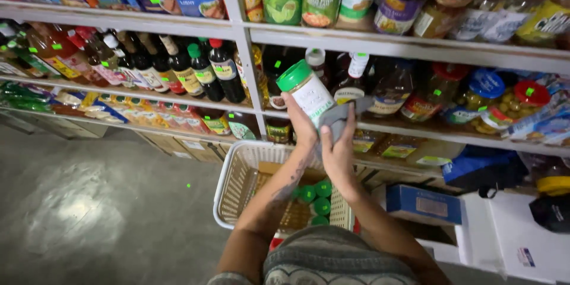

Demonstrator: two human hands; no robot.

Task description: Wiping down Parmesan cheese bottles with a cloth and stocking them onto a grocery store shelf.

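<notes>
Left hand [301, 123] raised before the middle shelf [409, 49], fingers wrapped around a green-capped shaker jar [306, 89] with a white label, tilted, cap up-left. Right hand [337, 149] just right of it, fingers closed on a grey cloth [343, 115] that touches the jar's lower side. Below the forearms: white plastic basket [237, 173] holding more green-capped jars [316, 198]. Dark sauce bottles [178, 70] on the shelf, left. Blue box [424, 203] right of the basket.

One head-worn view — looking down and forward, close over the shelves [380, 47] and white basket [228, 172].
</notes>
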